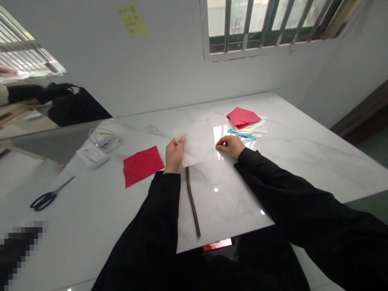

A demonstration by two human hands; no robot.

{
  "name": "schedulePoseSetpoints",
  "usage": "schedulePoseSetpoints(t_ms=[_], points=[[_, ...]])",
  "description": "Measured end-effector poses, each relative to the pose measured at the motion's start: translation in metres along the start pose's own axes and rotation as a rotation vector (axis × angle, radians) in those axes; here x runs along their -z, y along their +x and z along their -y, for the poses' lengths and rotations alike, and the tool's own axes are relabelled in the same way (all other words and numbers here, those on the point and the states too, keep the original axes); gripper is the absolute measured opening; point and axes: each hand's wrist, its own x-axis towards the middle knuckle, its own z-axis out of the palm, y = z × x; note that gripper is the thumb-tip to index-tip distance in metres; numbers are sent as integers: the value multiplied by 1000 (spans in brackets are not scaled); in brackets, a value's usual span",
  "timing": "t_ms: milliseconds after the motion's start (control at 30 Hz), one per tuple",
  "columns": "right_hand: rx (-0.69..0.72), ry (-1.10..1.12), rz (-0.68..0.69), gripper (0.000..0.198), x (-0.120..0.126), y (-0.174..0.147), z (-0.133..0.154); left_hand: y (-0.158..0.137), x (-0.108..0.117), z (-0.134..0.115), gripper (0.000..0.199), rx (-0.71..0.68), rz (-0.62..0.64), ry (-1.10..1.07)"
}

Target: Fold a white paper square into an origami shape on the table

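My left hand [175,155] is closed on the left edge of a thin whitish translucent sheet [198,143], its thumb lying on top. My right hand [232,146] has its fingertips pinched together near the sheet's right edge; whatever they may hold is too small to make out. Below the sheet, a thin dark brown stick [192,204] lies on the white marbled table [230,202], pointing towards my body. To the left of my left hand lies a piece of red paper [142,165], slightly creased.
Black scissors [50,198] lie at the left, below a white box [92,157] and a coiled cable [104,138]. Behind my right hand is a pile of coloured papers [244,118], red on top. A phone [220,244] shows below the table's front edge.
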Motion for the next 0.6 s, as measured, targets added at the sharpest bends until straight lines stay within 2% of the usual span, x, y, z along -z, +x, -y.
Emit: schedulePoseSetpoints(t_ms=[167,367,533,600], points=[[-26,-135,-16,11,16,3,-11,-3,-2,1,43,-7,95,70],[-111,-219,-94,10,33,2,-22,-14,-7,-4,41,9,312,151],[-77,-29,-204,14,41,2,-10,-24,-10,-10,35,115,565,208],[-1,147,-113,30,43,0,1,-26,-10,-10,34,110,614,250]])
